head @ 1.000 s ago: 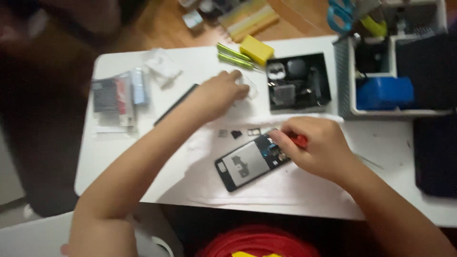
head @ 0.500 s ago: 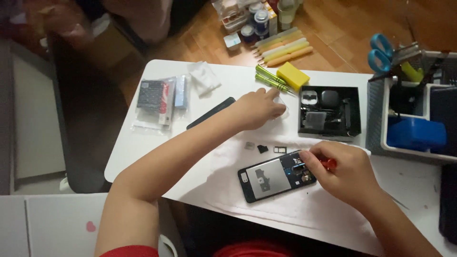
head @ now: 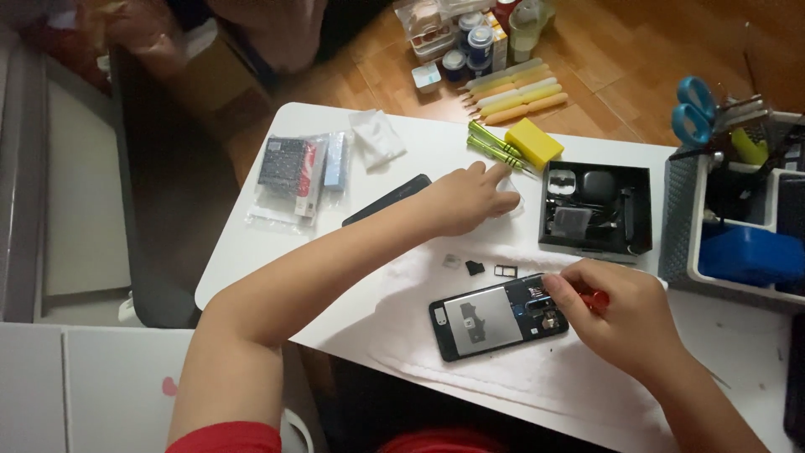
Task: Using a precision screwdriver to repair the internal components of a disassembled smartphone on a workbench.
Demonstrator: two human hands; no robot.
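1. While the right hand [head: 625,315] worked over the opened phone [head: 499,316], its fingers were curled shut round a red-handled screwdriver [head: 594,299], the red end showing just past the knuckles and the tip hidden under the fingertips at the phone's right end.
2. Phone lay face down on a white cloth [head: 511,369], back cover off, directly beneath and left of the right fingertips.
3. Left hand [head: 465,200] reached out flat on the white table [head: 251,252], fingers loosely spread and pointing away; whether it pinched anything, I could not tell.
4. Just beyond the left fingertips: green screwdrivers [head: 495,147] and a yellow block [head: 533,142].
5. Right of those fingertips sat a black tray [head: 597,210] of small parts.
6. Between the two hands, three tiny parts [head: 475,267] lay on the cloth.
7. Behind the left wrist lay a dark flat panel [head: 387,198], touching the forearm; further left, a clear packet [head: 298,172] of spares.
8. Well right of the right hand stood a grey basket [head: 679,226] with blue scissors [head: 693,109].
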